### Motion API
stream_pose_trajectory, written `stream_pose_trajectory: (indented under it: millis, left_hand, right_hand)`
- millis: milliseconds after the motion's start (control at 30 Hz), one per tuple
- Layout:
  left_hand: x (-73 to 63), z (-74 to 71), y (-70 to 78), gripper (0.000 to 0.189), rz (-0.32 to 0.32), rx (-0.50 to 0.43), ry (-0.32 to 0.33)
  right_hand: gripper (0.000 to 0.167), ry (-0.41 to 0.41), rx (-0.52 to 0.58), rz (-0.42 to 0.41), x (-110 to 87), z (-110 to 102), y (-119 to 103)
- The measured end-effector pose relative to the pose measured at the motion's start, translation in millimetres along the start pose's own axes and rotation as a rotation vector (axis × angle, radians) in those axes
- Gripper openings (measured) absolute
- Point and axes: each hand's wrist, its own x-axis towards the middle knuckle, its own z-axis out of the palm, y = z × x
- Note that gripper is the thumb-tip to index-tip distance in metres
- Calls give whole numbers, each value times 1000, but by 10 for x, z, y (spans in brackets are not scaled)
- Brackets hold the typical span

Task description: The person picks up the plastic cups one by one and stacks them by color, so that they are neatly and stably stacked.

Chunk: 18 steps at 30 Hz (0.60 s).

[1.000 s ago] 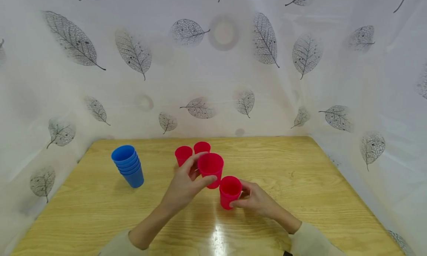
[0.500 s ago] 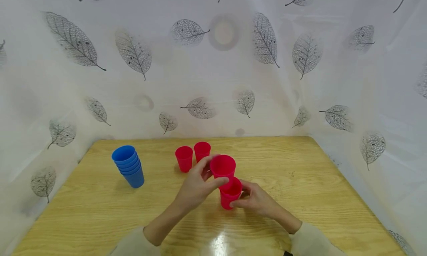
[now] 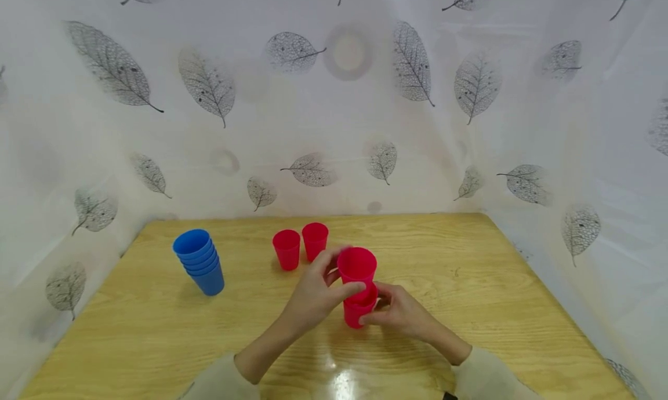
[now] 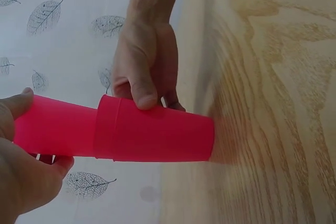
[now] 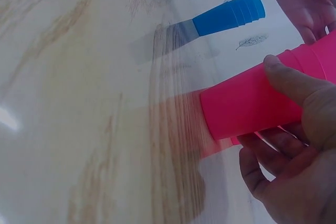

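My left hand (image 3: 313, 298) grips a red plastic cup (image 3: 357, 264) near its rim, thumb on the near side. The lower end of that cup is inside a short red cup stack (image 3: 354, 315), hidden by its wall. In the left wrist view two rims show close together on the lower stack (image 4: 163, 135), so it looks like nested cups. My right hand (image 3: 402, 312) holds this stack upright on the table, thumb on one side and fingers round the other. In the right wrist view its base (image 5: 220, 116) meets the wood.
Two more red cups, a left one (image 3: 287, 250) and a right one (image 3: 315, 242), stand behind my left hand. A stack of several nested blue cups (image 3: 200, 264) stands at the left. A leaf-patterned curtain (image 3: 334, 116) surrounds the wooden table (image 3: 469, 261).
My left hand has carried its red cup rightward, over the lower red stack and down into it. My right hand has kept its hold in place.
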Motion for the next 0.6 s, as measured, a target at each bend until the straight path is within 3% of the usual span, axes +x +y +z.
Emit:
stream_pose_trajectory:
  millis: [100, 333, 600]
  left_hand:
    - [-1, 10, -19, 65, 1, 9, -7]
    - [-7, 26, -110, 63, -7, 125, -15]
    - [-17, 42, -178, 61, -11, 174, -29]
  right_hand:
    - [46, 12, -9, 5, -2, 3, 0]
    - [40, 35, -2, 21, -19, 16, -10]
    - [38, 39, 19, -3, -22, 27, -20]
